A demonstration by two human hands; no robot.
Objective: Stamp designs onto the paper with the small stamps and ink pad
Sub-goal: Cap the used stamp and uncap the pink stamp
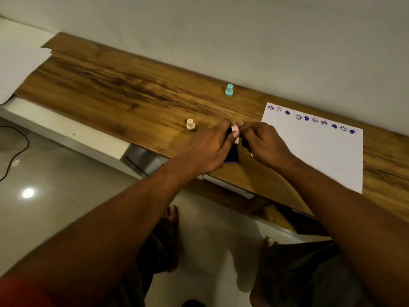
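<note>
A small pink stamp is held just above the wooden desk, pinched between the fingertips of my left hand and my right hand. Under it lies the dark purple ink pad, with my left hand covering part of it. Right of my hands is the white paper, which carries a row of blue smiley and heart prints along its far edge. A beige stamp stands upright left of my hands. Farther back, near the wall, a teal stamp also stands upright.
The wooden desk runs along a white wall. Another white sheet overhangs the desk's far left end. The desk's front edge drops to a tiled floor where my feet stand. A black cable lies on the floor at left.
</note>
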